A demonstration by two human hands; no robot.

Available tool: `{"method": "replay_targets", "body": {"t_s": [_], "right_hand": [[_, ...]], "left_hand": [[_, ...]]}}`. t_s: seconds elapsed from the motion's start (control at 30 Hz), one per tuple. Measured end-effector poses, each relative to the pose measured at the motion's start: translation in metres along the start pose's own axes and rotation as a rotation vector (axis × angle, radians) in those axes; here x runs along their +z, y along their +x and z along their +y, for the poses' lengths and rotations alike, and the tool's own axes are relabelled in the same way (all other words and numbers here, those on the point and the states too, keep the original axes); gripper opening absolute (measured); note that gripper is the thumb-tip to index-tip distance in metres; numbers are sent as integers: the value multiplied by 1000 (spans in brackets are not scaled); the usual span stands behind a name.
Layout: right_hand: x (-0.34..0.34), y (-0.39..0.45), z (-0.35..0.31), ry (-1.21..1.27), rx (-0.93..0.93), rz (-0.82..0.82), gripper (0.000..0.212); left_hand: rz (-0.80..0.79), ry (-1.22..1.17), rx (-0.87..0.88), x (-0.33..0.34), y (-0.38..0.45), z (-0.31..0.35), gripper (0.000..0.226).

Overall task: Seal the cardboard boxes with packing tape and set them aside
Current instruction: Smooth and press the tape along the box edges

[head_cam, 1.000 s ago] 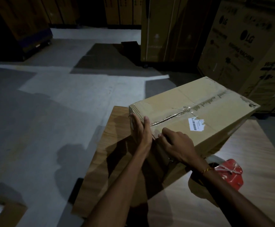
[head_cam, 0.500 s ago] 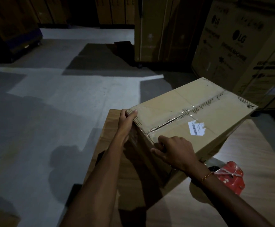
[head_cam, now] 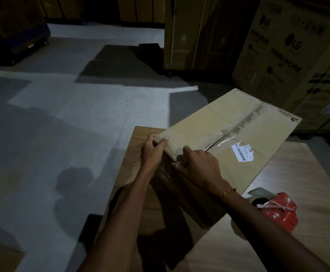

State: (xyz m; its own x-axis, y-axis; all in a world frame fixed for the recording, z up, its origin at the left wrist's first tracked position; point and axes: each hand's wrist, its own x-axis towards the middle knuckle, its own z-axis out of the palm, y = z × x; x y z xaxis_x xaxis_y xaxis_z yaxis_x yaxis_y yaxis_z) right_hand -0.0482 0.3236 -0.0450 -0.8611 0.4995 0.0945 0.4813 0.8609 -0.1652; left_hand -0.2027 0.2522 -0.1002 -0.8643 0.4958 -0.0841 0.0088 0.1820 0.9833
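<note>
Left grip: I clutch the box corner.
Right grip: I pinch its near edge.
Tip: lift level.

Large LG cartons stand beyond, perhaps washing machines.

Taped cardboard box, tilted on table

A wooden worktop carries a cardboard box. The box rests on it directly under both grips. A red tape dispenser lies on the worktop to the right of the grips, beside the box.
</note>
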Motion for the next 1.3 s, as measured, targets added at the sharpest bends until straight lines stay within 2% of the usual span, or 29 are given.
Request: {"method": "replay_targets", "body": {"t_s": [0.13,0.2,0.37,0.6,0.7,0.77,0.83,0.87,0.93,1.0,1.03,1.2,1.3], "right_hand": [[4,-24,18,143,-112,66,34],[3,-42,41,88,-114,123,35],[1,-78,82,91,153,174,55],[8,-78,43,164,157,201,61],[10,-80,7,115,79,145,63],[10,-78,-9,57,-31,68,61],[9,-73,-15,8,-152,9,54],[8,-69,-15,-10,-189,0,50],[4,-61,-13,-7,-201,-4,45],[3,-51,-9,-10,-183,-11,44],[3,-46,-8,-31,-178,-9,44],[3,-18,17,-66,-134,25,42],[2,-5,47,-74,-121,32,46]], "left_hand": [[-36,-97,-21,-1,-2,-2,12],[-55,-147,-56,-3,0,-3,14],[-70,-113,-51,-3,-5,-1,7],[-91,-60,-45,-37,-7,6,27],[-25,17,-36,-61,-4,3,27],[9,133,-33,-73,-5,2,44],[47,374,34,-78,-7,3,61],[74,513,114,-78,-11,6,61],[97,726,365,-71,-20,14,52],[25,806,585,-58,-26,21,38],[-26,816,642,-50,-29,22,33],[-275,820,646,-17,-37,26,30],[-327,836,684,-4,-41,28,31]]}}
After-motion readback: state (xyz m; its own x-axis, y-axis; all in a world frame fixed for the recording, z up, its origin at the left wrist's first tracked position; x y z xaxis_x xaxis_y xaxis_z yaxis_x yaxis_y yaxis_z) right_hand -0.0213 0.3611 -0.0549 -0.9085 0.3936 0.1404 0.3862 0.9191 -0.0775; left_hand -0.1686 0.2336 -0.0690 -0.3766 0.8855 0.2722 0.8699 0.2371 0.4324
